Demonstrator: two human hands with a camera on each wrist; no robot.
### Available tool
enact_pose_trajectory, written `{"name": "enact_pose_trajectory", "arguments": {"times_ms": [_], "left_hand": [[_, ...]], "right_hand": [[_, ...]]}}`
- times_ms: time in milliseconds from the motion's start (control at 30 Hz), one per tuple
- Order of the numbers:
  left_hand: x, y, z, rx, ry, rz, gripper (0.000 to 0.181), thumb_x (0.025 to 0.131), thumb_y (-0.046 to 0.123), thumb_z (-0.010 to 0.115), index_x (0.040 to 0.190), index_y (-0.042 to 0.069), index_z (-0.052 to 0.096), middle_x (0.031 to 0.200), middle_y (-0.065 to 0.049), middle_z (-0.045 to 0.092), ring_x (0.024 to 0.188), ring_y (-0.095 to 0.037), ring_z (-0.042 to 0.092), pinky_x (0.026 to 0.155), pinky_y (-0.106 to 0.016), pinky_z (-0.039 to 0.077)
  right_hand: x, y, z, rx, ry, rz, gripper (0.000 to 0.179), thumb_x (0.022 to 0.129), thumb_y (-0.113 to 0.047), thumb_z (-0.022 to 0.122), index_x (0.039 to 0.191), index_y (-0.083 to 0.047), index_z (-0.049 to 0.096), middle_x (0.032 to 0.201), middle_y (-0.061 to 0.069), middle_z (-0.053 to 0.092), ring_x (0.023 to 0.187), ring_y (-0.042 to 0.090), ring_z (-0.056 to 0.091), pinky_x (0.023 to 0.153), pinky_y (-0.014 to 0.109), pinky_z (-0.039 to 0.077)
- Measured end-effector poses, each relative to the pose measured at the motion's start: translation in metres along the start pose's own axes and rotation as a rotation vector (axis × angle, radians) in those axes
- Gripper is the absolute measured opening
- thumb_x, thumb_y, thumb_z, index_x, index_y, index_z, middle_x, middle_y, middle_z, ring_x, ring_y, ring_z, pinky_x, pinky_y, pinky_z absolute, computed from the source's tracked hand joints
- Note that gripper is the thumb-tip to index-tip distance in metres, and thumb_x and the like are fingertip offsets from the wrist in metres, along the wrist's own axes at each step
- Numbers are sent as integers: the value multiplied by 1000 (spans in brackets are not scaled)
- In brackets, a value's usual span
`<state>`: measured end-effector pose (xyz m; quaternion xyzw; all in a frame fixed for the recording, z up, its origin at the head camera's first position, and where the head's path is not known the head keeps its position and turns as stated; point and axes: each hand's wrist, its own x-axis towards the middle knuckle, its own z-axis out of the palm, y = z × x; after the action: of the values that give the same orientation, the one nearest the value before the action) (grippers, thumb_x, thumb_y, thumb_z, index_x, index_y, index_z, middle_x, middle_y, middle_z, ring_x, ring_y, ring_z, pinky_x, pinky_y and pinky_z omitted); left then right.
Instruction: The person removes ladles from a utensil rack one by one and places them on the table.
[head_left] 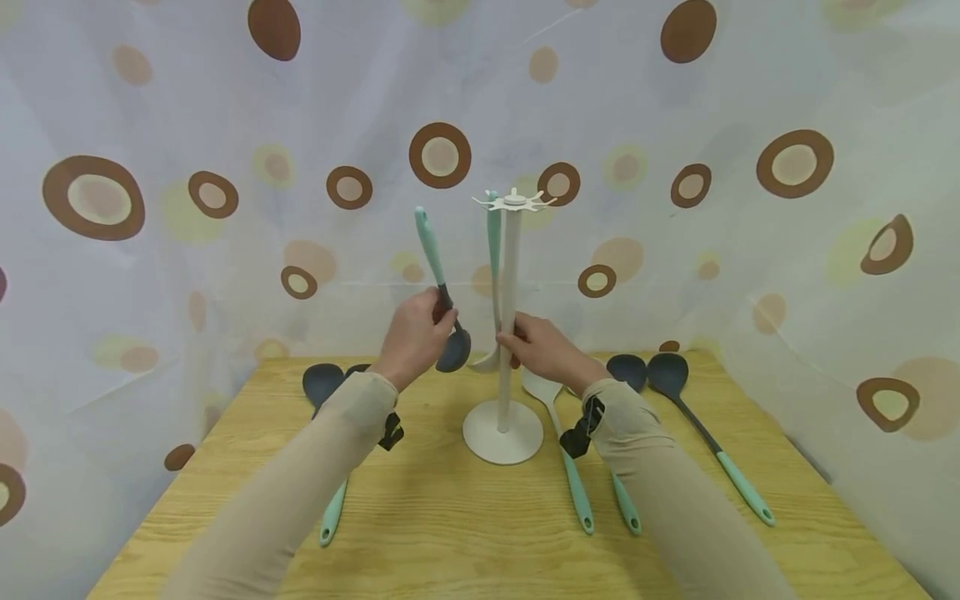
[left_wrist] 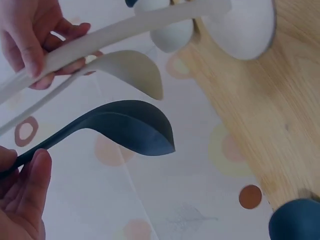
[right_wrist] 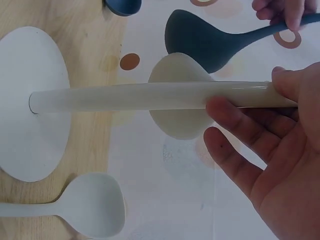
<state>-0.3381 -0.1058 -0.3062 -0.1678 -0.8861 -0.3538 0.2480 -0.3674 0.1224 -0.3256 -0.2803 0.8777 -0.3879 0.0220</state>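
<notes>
A dark ladle (head_left: 453, 354) with a mint handle hangs bowl-down from my left hand (head_left: 414, 335), which pinches its dark neck just below the mint part. Beside it stands a white utensil stand (head_left: 510, 267) with a round base and a ring of hooks on top. My right hand (head_left: 551, 346) holds the stand's pole partway up, thumb on one side and fingers on the other. A pale ladle (left_wrist: 132, 70) with a mint handle hangs from the hooks on the stand's left, close behind the pole. The dark ladle's bowl is left of the pale one.
Right of the stand lie a white spoon-like utensil (head_left: 542, 385) and several others, including a dark spoon (head_left: 667, 375), with mint handles toward me. Another dark utensil (head_left: 322, 382) lies at left, partly under my left forearm. A patterned curtain (head_left: 480, 100) rises behind the wooden table (head_left: 420, 517).
</notes>
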Motion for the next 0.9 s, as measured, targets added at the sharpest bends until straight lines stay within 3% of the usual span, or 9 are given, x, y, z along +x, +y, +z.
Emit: {"name": "enact_pose_trajectory", "arguments": {"times_ms": [267,467,667,900], "left_hand": [[-23,-27,-2,158,-107,85,9,98,14,64,90,12,61,82,-2,61,74,-18,55,67,-35,48],[-40,-52,5,285,-172,225,24,96,10,66,78,13,51,71,1,49,64,-14,44,62,-31,41],[-58,-74,11,364,-283,333,20,97,10,66,85,14,51,75,4,46,61,-10,41,60,-26,38],[-73,-97,22,475,-305,497,18,94,4,69,90,12,54,82,2,50,62,-7,42,57,-22,37]], "right_hand": [[-1,1,-1,6,-3,4,35,108,-33,48,127,-6,58,97,10,67,82,23,63,75,37,50],[-2,0,0,9,4,0,30,108,-33,48,125,-11,58,98,9,67,83,23,64,76,37,50],[-3,0,0,10,14,7,29,108,-33,48,126,-12,58,99,10,68,86,29,65,77,39,50],[0,3,2,21,10,4,28,108,-32,47,126,-13,57,100,10,68,91,37,65,78,39,50]]}}
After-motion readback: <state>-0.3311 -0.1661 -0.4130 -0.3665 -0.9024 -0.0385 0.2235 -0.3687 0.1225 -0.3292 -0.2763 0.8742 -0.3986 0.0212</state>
